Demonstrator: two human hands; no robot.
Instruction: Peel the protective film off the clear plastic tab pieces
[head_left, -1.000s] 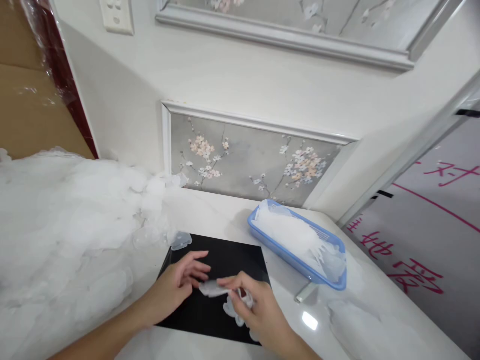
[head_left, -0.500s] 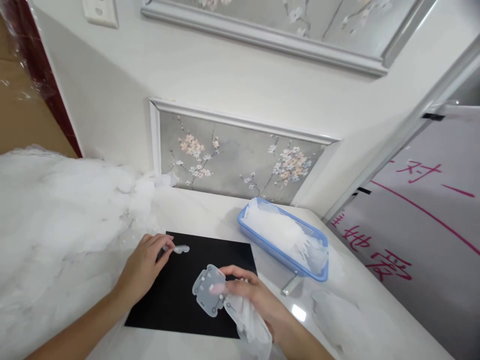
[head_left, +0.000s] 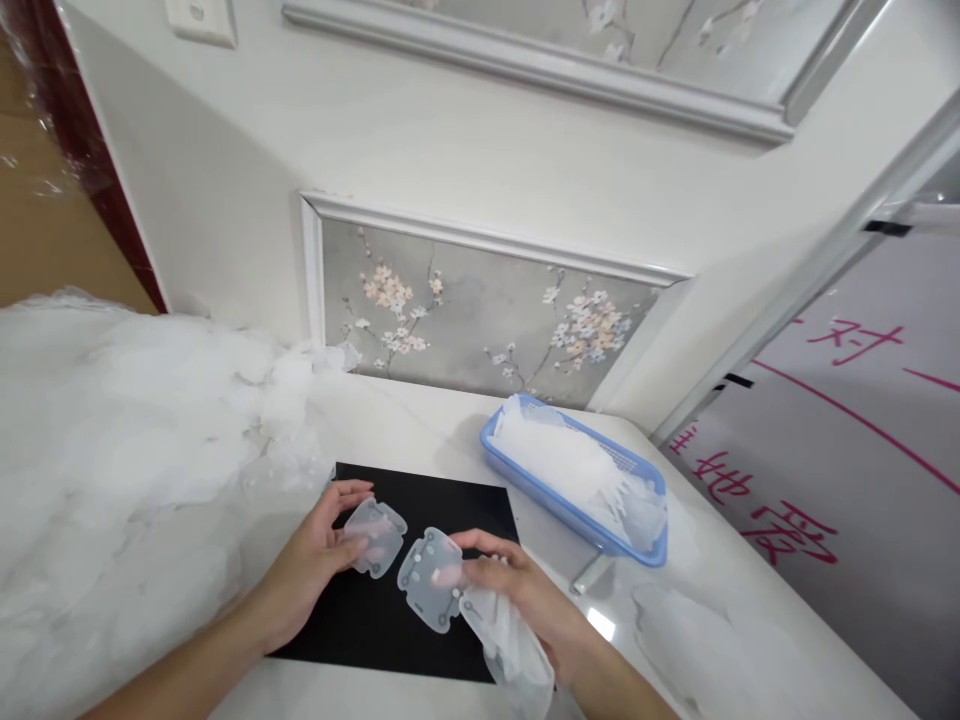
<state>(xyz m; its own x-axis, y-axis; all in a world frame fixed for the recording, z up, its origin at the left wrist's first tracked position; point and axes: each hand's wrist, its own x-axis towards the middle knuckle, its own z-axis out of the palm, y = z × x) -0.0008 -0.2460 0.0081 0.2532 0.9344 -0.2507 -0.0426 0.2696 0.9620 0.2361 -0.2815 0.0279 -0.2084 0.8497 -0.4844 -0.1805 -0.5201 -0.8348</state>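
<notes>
My left hand (head_left: 327,556) pinches a single translucent plastic piece (head_left: 381,536) with notched edges and small holes, over the left part of a black mat (head_left: 360,628). A similar translucent piece (head_left: 429,592) is between the thumb and fingers of my right hand (head_left: 517,592), a short gap away from the first. The same right hand also grips a stack of such translucent pieces (head_left: 511,640), fanned out below its fingers. Part of that stack is hidden behind the hand.
A blue basket (head_left: 525,482) full of translucent pieces stands at the back right. At left spreads a big heap of translucent pieces (head_left: 135,440). Behind is a white wall with a framed flower panel (head_left: 480,310); a whiteboard (head_left: 862,450) with pink writing borders the right side.
My left hand has moved slightly right and toward me, and the piece in it is turned from edge-on to flat toward the camera. The right hand stays nearly in place.
</notes>
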